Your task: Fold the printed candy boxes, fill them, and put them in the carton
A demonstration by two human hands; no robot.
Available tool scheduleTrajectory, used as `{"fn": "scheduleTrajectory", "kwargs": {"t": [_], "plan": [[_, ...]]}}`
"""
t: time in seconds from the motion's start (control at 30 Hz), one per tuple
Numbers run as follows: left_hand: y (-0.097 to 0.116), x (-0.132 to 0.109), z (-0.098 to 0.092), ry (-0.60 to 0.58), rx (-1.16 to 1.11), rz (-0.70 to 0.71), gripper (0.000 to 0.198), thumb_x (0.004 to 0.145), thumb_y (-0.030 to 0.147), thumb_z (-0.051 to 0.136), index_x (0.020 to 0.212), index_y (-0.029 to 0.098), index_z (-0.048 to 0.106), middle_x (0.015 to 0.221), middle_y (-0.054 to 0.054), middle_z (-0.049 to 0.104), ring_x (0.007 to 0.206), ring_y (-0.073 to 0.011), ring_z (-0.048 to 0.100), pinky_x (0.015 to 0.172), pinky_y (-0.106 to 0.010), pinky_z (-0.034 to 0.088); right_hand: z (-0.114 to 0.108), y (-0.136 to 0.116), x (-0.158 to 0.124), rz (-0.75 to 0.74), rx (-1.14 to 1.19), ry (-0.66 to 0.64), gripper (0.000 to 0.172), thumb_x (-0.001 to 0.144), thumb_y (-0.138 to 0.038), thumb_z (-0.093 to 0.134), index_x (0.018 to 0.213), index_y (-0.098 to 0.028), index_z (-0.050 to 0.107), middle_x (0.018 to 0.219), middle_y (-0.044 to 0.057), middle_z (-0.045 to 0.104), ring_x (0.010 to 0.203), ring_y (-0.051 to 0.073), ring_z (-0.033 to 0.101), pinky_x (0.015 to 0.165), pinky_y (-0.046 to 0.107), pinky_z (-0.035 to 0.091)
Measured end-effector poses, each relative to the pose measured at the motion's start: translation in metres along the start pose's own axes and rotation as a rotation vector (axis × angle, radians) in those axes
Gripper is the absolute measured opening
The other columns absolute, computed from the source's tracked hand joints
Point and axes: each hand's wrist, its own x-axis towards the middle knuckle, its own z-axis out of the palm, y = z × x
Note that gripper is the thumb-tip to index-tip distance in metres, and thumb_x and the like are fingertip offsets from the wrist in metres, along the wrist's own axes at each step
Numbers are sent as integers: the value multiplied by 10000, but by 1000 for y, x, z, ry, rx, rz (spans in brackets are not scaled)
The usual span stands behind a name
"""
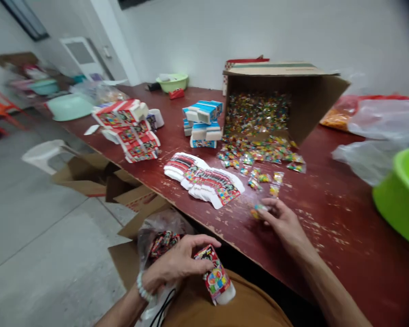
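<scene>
Fingertips [266,215] of the right hand [288,225] are pinched together on a small clear packet [258,211] of coloured sweets, just above the table [316,197], though blur hides how firm the hold is. With so slick a wrapper, I'd say a pinch only at its edge might let it slide away. Down near the lap, the left hand [179,261] has its thumb pressed on the front of a small red box [220,279], forefinger stretched past the upper end; what the other fingers do behind it I cannot tell. That box leans with its white lower end against the brown clothing [255,306], so pressing the thumb too hard could dent the thin card, and too slack a hold could tip it into the gap below the table's edge. Beyond, flat printed cartons [204,177] lie fanned near that edge, where a brushing sleeve or wrist might push some off. Loose packets [255,177] spill from a big cardboard box [308,106]; a careless reach could scatter them. Farther left, the stacked red boxes [132,129] sit crookedly, and a knock to the table might topple them.
</scene>
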Motion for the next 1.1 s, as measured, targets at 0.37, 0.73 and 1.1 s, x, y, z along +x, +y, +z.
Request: {"fn": "scheduleTrajectory", "kwargs": {"t": [0.37,0.73,1.1], "plan": [[-24,-8,-28,-321,-206,-132,459,635,339,842,1016,202,626,892,-2,651,716,-123,611,634,-213,481,76,-25,-69,-27,215,-332,380,710,-387,779,1009,-194,646,779,9,650,669,148,590,615,259,489],[-4,4,16,-40,-449,121,478,675,100,538,1141,199,507,904,-29,658,656,-120,615,598,-233,503,77,-26,-56,-376,-185,-249,138,839,-268,643,947,-194,686,791,30,677,637,147,574,570,253,450],[8,17,37,166,-609,62,514,849,566,525,1115,138,630,843,-81,673,618,-161,573,536,-268,494,66,-37,-45,-221,-43,-406,253,841,-388,675,1037,-229,691,835,14,539,755,162,534,682,291,452]]}}
